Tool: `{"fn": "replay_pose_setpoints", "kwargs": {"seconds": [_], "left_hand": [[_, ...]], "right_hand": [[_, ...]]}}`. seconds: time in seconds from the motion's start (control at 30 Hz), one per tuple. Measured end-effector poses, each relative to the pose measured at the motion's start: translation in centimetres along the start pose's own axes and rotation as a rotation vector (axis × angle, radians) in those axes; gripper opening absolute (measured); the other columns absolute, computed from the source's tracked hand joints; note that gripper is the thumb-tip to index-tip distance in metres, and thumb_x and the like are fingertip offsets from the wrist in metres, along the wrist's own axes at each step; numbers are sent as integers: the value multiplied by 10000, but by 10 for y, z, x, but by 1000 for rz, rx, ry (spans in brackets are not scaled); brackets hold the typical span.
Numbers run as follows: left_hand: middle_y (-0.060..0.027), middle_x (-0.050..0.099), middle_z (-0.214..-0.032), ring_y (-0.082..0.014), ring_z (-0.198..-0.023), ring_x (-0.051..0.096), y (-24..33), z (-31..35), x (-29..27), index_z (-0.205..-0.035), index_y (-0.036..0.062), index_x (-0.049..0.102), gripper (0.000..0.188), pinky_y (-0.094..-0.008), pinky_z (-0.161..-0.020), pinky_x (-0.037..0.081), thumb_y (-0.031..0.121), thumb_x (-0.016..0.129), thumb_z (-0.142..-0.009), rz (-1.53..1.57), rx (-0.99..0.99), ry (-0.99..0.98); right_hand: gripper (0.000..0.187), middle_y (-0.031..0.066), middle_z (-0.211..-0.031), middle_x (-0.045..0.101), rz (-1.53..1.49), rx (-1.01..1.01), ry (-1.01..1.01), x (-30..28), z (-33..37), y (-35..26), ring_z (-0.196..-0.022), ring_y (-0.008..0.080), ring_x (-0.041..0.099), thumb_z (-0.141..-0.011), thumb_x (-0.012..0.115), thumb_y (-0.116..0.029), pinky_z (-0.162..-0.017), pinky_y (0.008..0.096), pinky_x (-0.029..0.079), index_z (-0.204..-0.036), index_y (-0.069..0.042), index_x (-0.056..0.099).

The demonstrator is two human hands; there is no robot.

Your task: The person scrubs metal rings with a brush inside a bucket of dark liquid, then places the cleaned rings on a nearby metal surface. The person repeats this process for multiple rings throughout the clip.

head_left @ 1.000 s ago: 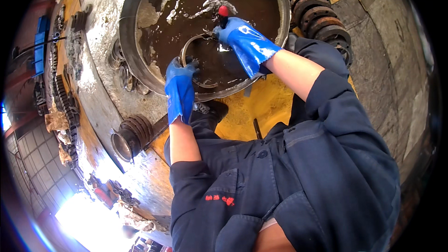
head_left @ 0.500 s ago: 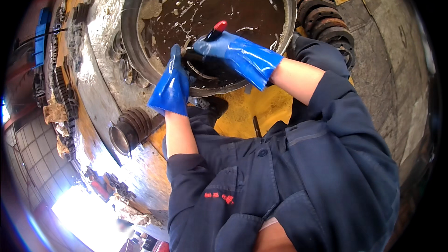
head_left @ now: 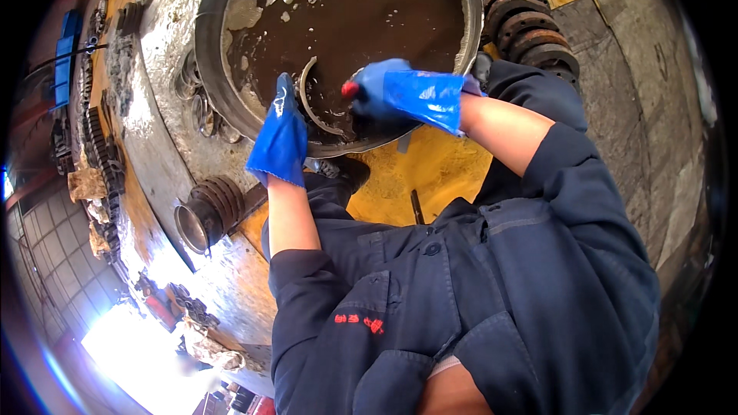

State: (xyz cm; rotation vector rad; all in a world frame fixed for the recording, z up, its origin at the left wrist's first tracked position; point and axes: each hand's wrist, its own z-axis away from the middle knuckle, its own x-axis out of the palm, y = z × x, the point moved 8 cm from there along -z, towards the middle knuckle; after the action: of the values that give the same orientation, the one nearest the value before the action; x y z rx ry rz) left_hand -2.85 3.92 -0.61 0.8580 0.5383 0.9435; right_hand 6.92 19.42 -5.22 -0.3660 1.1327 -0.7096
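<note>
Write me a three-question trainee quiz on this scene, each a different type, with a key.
1. True or false: the right hand holds a red-ended tool.
2. Multiple choice: what does the round basin contain around the curved metal piece? A) dry sand B) dark liquid C) wood chips
3. Fill in: the glove on the left hand is coloured ____.

Key: 1 true; 2 B; 3 blue.

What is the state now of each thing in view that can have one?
Left hand: blue-gloved, beside curved piece; grip unclear
Right hand: blue-gloved, closed on red-tipped tool
Curved piece: inside basin, only an arc visible
Basin: holding dark liquid
Discs: lined face to face
Ribbed cylinder: open end showing
</note>
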Motion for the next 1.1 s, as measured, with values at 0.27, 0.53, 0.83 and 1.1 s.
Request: {"fn": "replay_pose_setpoints", "kwargs": {"seconds": [0.27,0.53,0.83,1.1], "left_hand": [[-179,591,-1515,-243,-1382,562,-30,-43,-44,-1510,-47,545,716,-322,-1177,389,537,514,-1097,-430,99,166],[-171,611,-1483,-242,-1364,574,-34,-54,-26,-1492,-42,560,678,-330,-1163,403,500,540,-1086,-505,156,138],[-162,633,-1448,-240,-1344,587,-35,-48,-27,-1472,-37,578,637,-340,-1148,419,458,569,-1073,-425,135,121],[-154,653,-1417,-239,-1326,598,-28,-50,-15,-1455,-33,594,601,-348,-1134,433,421,595,-1062,-345,138,91]], "right_hand": [[377,112,-992,779,-631,44,12,-66,14,-35,-892,233,732,-932,743,-435,-881,385,559,-1099,-97,756],[420,110,-893,760,-557,214,306,-90,-13,0,-843,211,725,-932,695,-481,-833,371,567,-1058,-87,764],[494,183,-1053,772,-426,399,274,-57,-14,43,-977,309,733,-938,683,-491,-914,408,544,-1146,-51,765],[440,111,-985,750,-1002,154,171,-23,0,15,-915,188,676,-964,689,-467,-889,343,527,-1109,-59,773]]}}
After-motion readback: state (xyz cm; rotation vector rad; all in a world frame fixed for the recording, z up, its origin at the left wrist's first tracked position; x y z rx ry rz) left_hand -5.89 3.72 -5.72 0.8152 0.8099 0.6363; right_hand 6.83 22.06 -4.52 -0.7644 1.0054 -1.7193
